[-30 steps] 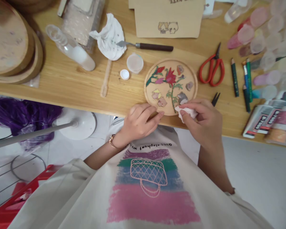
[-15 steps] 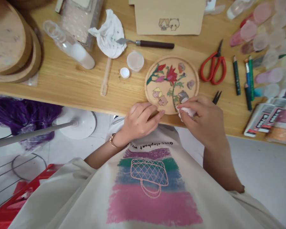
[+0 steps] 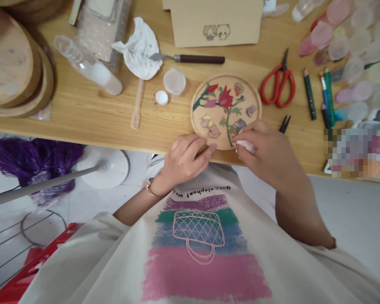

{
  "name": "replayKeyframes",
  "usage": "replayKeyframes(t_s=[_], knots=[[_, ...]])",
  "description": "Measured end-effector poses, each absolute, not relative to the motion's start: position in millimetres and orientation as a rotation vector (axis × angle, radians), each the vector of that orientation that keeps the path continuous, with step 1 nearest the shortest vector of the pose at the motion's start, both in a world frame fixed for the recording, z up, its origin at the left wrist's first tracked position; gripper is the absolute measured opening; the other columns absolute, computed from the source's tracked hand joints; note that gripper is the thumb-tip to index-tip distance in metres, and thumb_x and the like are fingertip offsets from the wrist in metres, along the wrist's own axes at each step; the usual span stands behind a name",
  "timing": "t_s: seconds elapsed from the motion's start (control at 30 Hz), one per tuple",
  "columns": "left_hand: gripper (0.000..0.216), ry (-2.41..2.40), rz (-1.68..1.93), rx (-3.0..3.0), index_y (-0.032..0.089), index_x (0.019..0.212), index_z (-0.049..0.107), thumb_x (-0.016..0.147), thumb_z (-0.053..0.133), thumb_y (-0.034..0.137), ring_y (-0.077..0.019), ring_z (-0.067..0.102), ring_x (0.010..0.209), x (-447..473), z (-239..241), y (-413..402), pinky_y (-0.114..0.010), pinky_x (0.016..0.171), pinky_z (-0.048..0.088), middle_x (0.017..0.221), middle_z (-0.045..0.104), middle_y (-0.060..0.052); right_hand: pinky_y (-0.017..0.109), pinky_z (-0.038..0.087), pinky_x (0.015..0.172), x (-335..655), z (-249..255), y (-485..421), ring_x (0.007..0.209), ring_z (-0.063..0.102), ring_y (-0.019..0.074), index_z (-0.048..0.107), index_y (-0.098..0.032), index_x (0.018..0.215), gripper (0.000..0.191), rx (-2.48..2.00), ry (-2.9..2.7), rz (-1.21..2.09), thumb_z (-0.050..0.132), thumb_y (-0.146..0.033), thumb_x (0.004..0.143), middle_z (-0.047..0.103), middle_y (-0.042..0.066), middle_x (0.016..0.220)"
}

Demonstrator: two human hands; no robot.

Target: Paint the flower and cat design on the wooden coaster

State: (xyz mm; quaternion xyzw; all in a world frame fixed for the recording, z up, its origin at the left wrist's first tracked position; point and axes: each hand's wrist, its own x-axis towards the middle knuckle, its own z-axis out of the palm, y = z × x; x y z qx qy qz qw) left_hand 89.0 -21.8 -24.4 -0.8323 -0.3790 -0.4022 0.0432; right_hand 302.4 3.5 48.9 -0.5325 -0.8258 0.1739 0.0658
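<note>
A round wooden disc [image 3: 225, 110] painted with red flowers, green stems and small cat shapes lies near the table's front edge. My left hand [image 3: 184, 160] rests at the disc's near left rim, fingers curled, fingertips touching the rim. My right hand [image 3: 266, 150] is pinched on a small white tissue wad [image 3: 245, 146] pressed against the disc's near right part, beside a grey cat shape. A watch sits on my left wrist.
Red scissors [image 3: 277, 82], coloured pencils [image 3: 319, 96], black tweezers [image 3: 284, 124], lidded paint pots [image 3: 357, 46]. A palette knife [image 3: 190, 58] on a crumpled cloth [image 3: 138, 48], a small cup [image 3: 175, 81], a white cap [image 3: 161, 98], a clear bottle [image 3: 87, 65], stacked wooden rounds [image 3: 12, 63].
My right hand has slid the tissue slightly up and left onto the disc. The left hand has stayed at the rim. The view has shifted a little.
</note>
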Motion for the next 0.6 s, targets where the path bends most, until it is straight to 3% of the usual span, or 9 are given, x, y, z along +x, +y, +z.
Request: replayKeyframes(t_s=[0.2, 0.6], knots=[[0.02, -1.118, -1.219, -2.606, 0.017, 0.106, 0.068, 0.087, 0.068, 0.017, -0.0215, 0.066, 0.096, 87.5, -24.0, -21.8, -0.034, 0.08, 0.053, 0.094, 0.071, -0.008, 0.033, 0.054, 0.072, 315.8, 58.7, -1.3, 0.082, 0.067, 0.02, 0.071, -0.022, 0.087, 0.016, -1.565, -2.457, 0.634, 0.056, -0.02, 0.082, 0.069, 0.006, 0.092], [0.027, -1.143, -1.164, -2.626, 0.017, 0.112, 0.068, 0.085, 0.068, 0.016, -0.0217, 0.065, 0.099, 86.2, -22.7, -23.6, -0.034, 0.081, 0.053, 0.097, 0.07, -0.009, 0.032, 0.055, 0.08, 320.0, 47.5, -27.3, 0.096, 0.067, 0.0185, 0.068, -0.023, 0.103, 0.021, -1.489, -2.293, 0.472, 0.058, -0.014, 0.087, 0.069, 0.005, 0.102]])
